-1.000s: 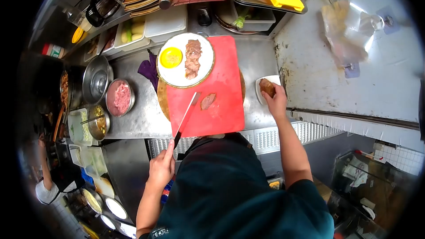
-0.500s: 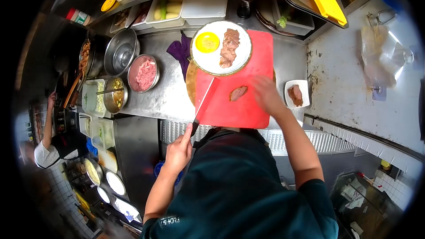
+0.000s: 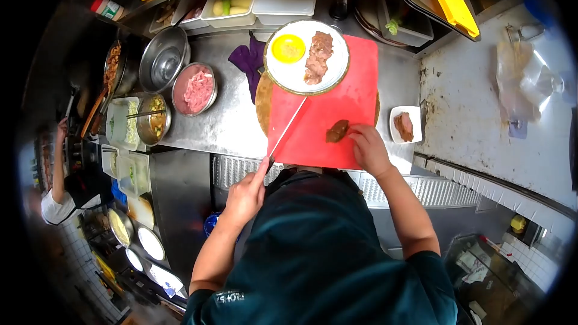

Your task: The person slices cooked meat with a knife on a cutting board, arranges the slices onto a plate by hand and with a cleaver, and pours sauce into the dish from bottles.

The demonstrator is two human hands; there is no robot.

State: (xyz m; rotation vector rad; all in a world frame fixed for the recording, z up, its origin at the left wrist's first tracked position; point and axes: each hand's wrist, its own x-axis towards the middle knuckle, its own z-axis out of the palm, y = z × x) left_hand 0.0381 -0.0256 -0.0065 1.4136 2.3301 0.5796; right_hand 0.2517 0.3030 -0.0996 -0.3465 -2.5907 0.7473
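Observation:
My left hand (image 3: 247, 194) is closed round the handle of a long kitchen knife (image 3: 290, 123), its blade lying across the left part of the red cutting board (image 3: 355, 87). On the board's right side, my right hand (image 3: 370, 149) pinches the edge of a small piece of cooked meat (image 3: 337, 131), whose dark brown side faces up. A white plate (image 3: 283, 78) sits over the board's far end, holding a yellow sauce dish (image 3: 288, 49) and a row of sliced meat (image 3: 318, 57). More meat (image 3: 403, 126) lies in a small white dish (image 3: 394, 136) to the right.
Left on the steel counter (image 3: 232, 117) are a bowl of raw meat (image 3: 194, 89), an empty steel bowl (image 3: 164, 60) and a purple cloth (image 3: 245, 65). Lidded tubs (image 3: 284, 0) line the back. At far left, another person's arm (image 3: 59, 162) reaches toward pans.
My right hand has come down onto the meat piece, which now shows its brown side instead of its pink cut face. The knife stays in my left hand, its blade tilted slightly more rightward.

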